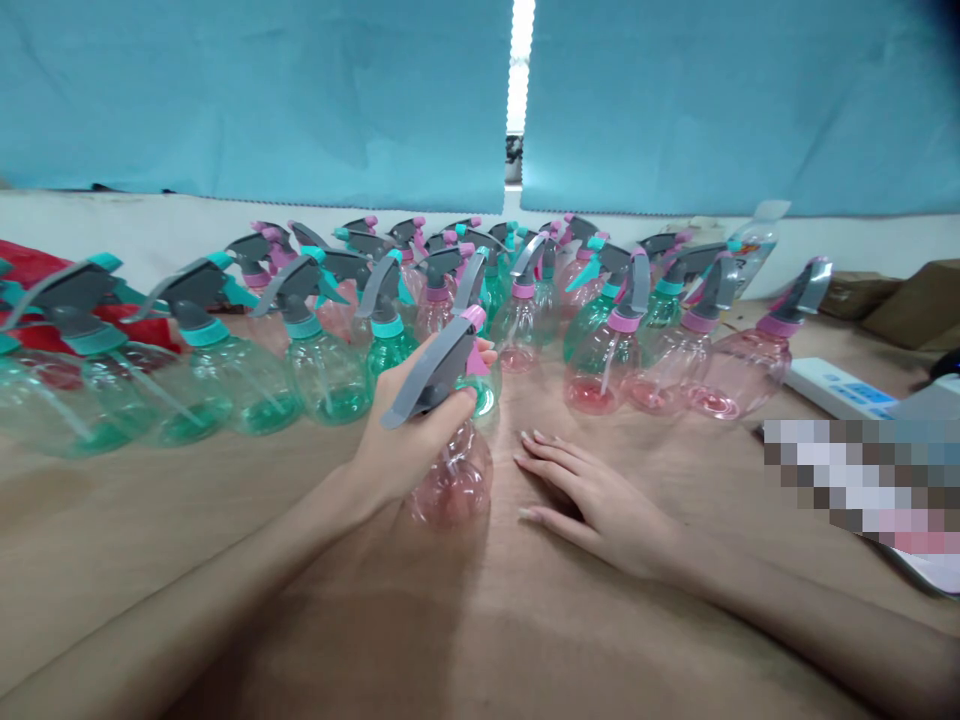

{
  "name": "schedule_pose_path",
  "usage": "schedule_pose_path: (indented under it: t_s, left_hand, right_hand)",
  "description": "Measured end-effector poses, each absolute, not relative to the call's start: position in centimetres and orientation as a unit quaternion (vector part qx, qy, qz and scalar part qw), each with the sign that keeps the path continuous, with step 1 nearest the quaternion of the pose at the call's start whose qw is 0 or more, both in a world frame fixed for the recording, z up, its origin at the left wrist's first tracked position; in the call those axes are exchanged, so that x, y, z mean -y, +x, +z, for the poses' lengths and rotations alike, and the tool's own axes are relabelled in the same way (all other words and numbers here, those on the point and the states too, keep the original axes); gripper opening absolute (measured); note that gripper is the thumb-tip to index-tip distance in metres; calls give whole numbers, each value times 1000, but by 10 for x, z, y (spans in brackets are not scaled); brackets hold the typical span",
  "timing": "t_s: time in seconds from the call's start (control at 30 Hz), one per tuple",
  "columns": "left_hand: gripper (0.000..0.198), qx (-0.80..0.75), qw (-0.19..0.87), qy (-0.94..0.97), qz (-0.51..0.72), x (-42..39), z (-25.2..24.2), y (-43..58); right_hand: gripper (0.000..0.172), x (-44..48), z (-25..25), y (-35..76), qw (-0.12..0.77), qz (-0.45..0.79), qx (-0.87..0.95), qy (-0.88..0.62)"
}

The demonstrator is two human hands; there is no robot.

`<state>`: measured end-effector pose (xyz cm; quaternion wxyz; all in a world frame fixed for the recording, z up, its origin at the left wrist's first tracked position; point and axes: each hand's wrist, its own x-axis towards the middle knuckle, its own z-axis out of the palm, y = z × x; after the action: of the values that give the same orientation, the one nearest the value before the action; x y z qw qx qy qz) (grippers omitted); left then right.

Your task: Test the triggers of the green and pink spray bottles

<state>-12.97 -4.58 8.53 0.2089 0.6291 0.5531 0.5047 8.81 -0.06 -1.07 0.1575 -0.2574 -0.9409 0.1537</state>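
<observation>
My left hand (409, 425) is wrapped round the neck of a pink spray bottle (452, 485) with a grey and pink trigger head. The bottle is upright at the middle of the table, its nozzle pointing away from me. On the tabletop to its right rests my right hand (589, 495), fingers stretched out and holding nothing. Just beyond the held bottle stand a green spray bottle (388, 345) and a pink spray bottle (521, 325). Three more pink bottles, among them one with a glossy grey lever (600, 370), stand beyond my right hand.
Several green spray bottles (259, 390) line the left side of the wooden table (570, 640). A capped clear bottle (754, 245) stands at the back right, near cardboard boxes (915, 305). A white device (844, 385) and a blurred-out object lie at right. Red material (142, 330) is at left.
</observation>
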Motion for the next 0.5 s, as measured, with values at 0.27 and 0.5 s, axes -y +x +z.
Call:
schedule_pose_path:
  t_s: [0.27, 0.5]
  left_hand:
    - [37, -545, 212, 634, 506, 46, 85, -130]
    - [37, -558, 193, 642, 490, 46, 84, -131]
  right_hand:
    - [60, 1, -10, 88, 153, 148, 942, -258]
    - [58, 1, -12, 88, 173, 161, 938, -254]
